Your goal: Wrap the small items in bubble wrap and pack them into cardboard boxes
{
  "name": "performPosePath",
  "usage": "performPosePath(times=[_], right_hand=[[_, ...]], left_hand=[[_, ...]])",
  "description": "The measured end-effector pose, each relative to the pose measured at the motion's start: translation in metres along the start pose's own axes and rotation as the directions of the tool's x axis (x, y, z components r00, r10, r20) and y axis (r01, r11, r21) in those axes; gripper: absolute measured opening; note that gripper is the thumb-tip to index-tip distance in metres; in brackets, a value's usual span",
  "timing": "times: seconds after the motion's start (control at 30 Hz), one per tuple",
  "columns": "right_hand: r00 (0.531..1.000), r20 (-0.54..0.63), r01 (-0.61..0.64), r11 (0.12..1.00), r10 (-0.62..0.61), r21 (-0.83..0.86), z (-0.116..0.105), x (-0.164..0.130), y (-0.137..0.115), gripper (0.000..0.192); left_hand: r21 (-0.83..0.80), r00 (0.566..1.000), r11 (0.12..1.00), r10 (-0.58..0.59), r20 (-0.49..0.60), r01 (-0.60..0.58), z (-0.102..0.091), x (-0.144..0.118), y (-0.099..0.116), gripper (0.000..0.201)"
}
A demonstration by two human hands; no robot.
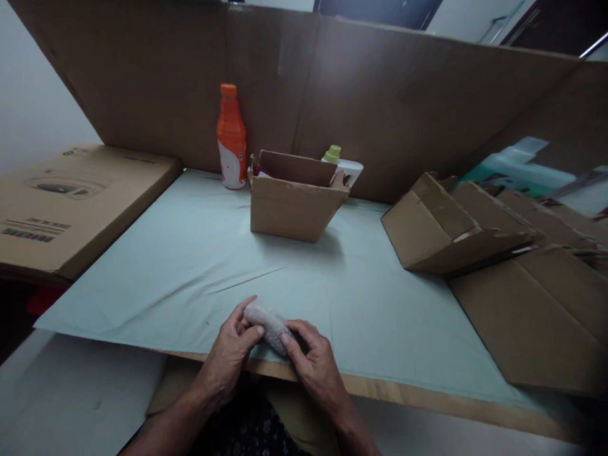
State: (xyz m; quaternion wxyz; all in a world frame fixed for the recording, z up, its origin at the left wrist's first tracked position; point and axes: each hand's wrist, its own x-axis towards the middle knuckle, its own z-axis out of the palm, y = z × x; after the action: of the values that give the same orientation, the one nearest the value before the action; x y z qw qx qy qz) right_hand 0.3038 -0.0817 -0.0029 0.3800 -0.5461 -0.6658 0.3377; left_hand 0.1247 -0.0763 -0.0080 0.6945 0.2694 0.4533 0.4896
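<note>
A: What is lying on the table (156, 253)?

B: An open box (294, 199) is sitting far centre; the bundle (268, 322) is resting at the near edge.

A: Grip?

B: Left hand (232, 354) and right hand (316, 364) are pinching its ends. I'd advise keeping the wrap taut and the thumbs pressing evenly.

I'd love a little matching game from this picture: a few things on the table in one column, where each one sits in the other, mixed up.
Things:
1. orange bottle
2. bubble-wrapped bundle
3. open cardboard box
4. stack of folded cartons

Places:
A. between the left hand and the right hand, at the table's near edge
B. right side of the table
C. upright at the back, left of the open box
D. middle of the table, flaps up

Pairs: 1-C, 2-A, 3-D, 4-B
</note>
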Motion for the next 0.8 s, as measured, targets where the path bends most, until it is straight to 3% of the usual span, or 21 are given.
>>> performPosePath(times=[0.1,0.17,0.27,0.33,0.37,0.43,0.47,0.5,0.53,0.6,0.67,0.73,0.8], right_hand=[[0.998,0.040,-0.058,0.992,0.053,0.114,-0.008,0.001,-0.001,0.038],[0.985,0.130,-0.137,0.975,0.115,0.175,-0.015,0.005,-0.001,0.049],[0.963,0.238,-0.181,0.960,0.129,0.215,-0.023,0.010,-0.002,0.026],[0.971,0.207,-0.168,0.960,0.122,0.222,-0.027,0.013,-0.001,0.021],[0.976,0.177,-0.166,0.961,0.128,0.221,-0.029,0.014,0.000,0.021],[0.980,0.125,-0.176,0.962,0.153,0.208,-0.034,0.014,0.004,0.022],[0.981,0.109,-0.183,0.963,0.164,0.199,-0.036,0.013,0.007,0.023],[0.980,0.096,-0.188,0.963,0.173,0.193,-0.038,0.012,0.010,0.024],[0.980,0.085,-0.192,0.963,0.179,0.187,-0.040,0.010,0.012,0.025],[0.981,0.060,-0.193,0.965,0.185,0.176,-0.045,0.008,0.017,0.027],[0.984,0.029,-0.179,0.971,0.177,0.160,-0.053,0.006,0.019,0.027],[0.988,-0.021,-0.146,0.981,0.150,0.129,-0.065,0.008,0.020,0.026],[0.991,-0.097,-0.089,0.993,0.096,0.078,-0.082,0.014,0.018,0.024]], left_hand=[[0.079,0.999,0.996,0.039,0.023,-0.041,0.003,0.001,-0.001,0.070],[0.160,0.994,0.984,0.067,0.085,-0.080,0.004,0.002,-0.003,0.066],[0.349,0.974,0.913,0.165,0.155,-0.210,0.004,0.006,0.003,0.059],[0.517,0.917,0.759,0.352,0.186,-0.396,0.007,0.017,0.021,0.054],[0.595,0.852,0.627,0.475,0.219,-0.503,0.010,0.025,0.036,0.051],[0.694,0.642,0.279,0.688,0.337,-0.663,0.021,0.050,0.073,0.045],[0.706,0.511,0.085,0.751,0.419,-0.703,0.029,0.066,0.094,0.043],[0.713,0.413,-0.071,0.773,0.481,-0.698,0.038,0.085,0.115,0.043],[0.718,0.354,-0.188,0.769,0.532,-0.670,0.047,0.104,0.134,0.045],[0.738,0.325,-0.321,0.744,0.584,-0.593,0.063,0.141,0.165,0.052],[0.766,0.375,-0.371,0.708,0.599,-0.524,0.073,0.167,0.179,0.042],[0.767,0.405,-0.406,0.673,0.619,-0.497,0.073,0.178,0.176,0.026],[0.742,0.377,-0.438,0.662,0.648,-0.507,0.066,0.175,0.161,0.023]])
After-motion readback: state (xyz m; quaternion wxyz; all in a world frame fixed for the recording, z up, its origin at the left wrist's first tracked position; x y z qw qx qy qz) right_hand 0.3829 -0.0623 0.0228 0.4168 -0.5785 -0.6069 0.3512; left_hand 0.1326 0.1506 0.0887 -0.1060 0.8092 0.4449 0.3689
